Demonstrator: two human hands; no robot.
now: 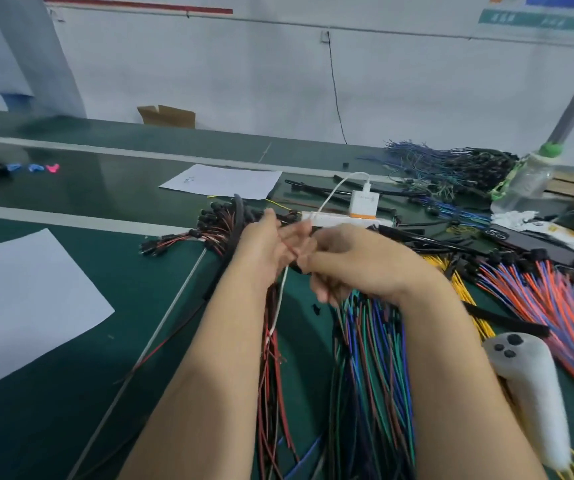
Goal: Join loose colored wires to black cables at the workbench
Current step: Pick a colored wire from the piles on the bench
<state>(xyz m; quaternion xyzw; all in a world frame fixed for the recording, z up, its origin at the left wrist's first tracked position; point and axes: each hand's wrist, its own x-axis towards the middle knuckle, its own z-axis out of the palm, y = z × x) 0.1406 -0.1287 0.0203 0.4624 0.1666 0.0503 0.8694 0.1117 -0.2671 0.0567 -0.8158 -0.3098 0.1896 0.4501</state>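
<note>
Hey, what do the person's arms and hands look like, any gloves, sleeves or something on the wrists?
No sleeves show: the left forearm and right forearm are bare down to the frame's edge. The left hand and right hand wear no gloves. No watch, bracelet or ring visible, though that area is blurred.

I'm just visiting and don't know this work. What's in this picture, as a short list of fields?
Place: green workbench, white wall behind
Left hand: raised at a white wire; grip blurred
Right hand: fingers curled, seemingly pinching that wire
Under the arms: red-black wires, blue-green wires
Right side: orange-blue wires, yellow wires
Behind the hands: white charger
Also: paper sheets, cardboard box
</note>
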